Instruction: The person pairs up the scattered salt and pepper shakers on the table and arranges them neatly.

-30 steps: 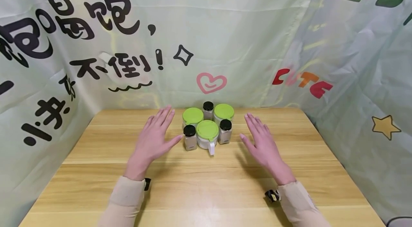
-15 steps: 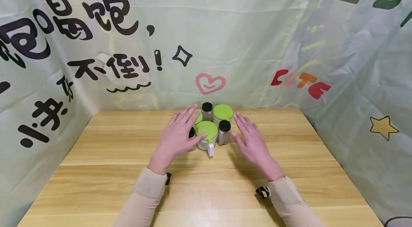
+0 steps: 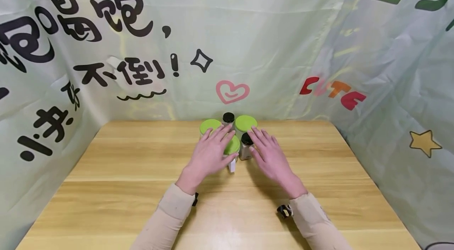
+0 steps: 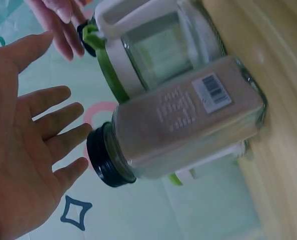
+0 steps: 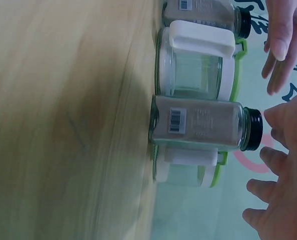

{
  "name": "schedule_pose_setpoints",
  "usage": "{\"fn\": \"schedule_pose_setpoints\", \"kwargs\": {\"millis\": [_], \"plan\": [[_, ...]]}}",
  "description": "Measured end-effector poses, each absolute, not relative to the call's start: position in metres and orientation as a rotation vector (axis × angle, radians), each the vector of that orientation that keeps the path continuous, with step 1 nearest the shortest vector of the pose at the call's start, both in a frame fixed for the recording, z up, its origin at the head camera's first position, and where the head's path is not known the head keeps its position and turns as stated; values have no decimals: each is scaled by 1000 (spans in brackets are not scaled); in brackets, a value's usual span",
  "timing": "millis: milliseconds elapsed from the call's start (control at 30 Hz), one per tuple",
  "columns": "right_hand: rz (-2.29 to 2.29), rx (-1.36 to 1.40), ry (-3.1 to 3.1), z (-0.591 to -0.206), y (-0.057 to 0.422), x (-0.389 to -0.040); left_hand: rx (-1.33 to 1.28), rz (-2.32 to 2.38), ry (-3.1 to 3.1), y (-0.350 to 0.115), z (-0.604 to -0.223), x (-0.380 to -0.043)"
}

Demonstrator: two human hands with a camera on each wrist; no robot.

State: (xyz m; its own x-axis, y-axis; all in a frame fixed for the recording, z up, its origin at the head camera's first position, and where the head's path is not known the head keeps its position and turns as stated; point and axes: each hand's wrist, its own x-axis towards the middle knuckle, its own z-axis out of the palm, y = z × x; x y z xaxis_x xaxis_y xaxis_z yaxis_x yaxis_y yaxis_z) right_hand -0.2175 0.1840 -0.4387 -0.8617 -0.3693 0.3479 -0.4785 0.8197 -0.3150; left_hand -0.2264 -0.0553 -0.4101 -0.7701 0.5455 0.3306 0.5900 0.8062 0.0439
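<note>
Three clear jars with green lids stand close together at the back of the table: the front one with a white handle, the left one and the right one. Black-capped square glass bottles of a pale brown powder are set among them, one at the back and one at the front right. Over the front-left bottle, which it hides from the head camera, hovers my left hand, fingers spread. My right hand is just above the front-right bottle, fingers extended. Neither hand grips anything.
The wooden table spreads in front of the jars. Behind it hangs a pale printed cloth, and more cloth walls in both sides. Each wrist wears a small black device, such as the right one.
Both hands have moved inward over the jars, the left going right and the right going left. The jars stay where they were.
</note>
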Motion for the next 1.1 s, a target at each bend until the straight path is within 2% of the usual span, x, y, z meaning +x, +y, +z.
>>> {"fn": "schedule_pose_setpoints", "kwargs": {"millis": [1100], "plan": [[612,711,-2671,-448,178,-220,-1000,-98,-2708,-33,-434,-215]]}}
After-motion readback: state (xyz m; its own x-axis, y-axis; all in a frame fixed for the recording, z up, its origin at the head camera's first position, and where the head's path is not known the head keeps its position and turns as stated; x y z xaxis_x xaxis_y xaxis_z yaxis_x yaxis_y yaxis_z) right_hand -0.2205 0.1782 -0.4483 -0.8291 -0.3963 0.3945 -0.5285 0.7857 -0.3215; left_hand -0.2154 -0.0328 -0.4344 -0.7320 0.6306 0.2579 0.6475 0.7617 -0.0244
